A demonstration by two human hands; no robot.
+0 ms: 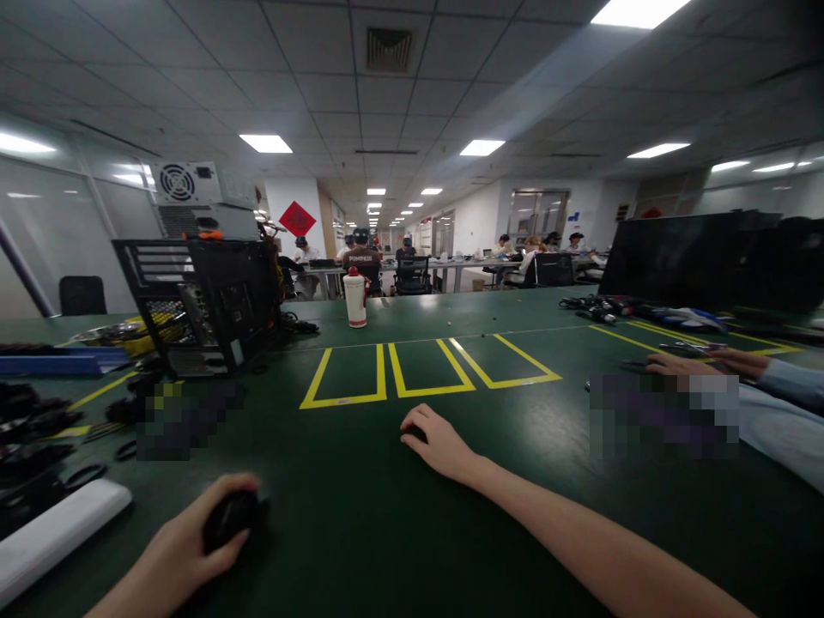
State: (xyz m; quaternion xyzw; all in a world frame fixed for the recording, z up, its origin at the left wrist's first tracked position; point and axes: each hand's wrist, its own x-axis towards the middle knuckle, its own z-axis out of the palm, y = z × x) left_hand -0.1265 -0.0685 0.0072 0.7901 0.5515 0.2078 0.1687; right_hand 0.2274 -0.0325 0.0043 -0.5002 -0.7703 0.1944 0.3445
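Note:
At the lower left my left hand [186, 536] is closed around a rounded black object [227, 520], shaped like a computer mouse. Motion blur hides its details. My right hand [441, 442] rests on the green tabletop [360, 463], just in front of the yellow tape outlines [434, 392]. Its fingers are loosely bent, the thumb stands apart from the index finger, and nothing shows between them.
An open black computer case [235, 300] stands at the left, near cables and a white bar [64, 536]. A white bottle with a red lid [355, 299] stands ahead. A co-worker's hands [682, 369] are at the right, near a dark monitor [675, 257].

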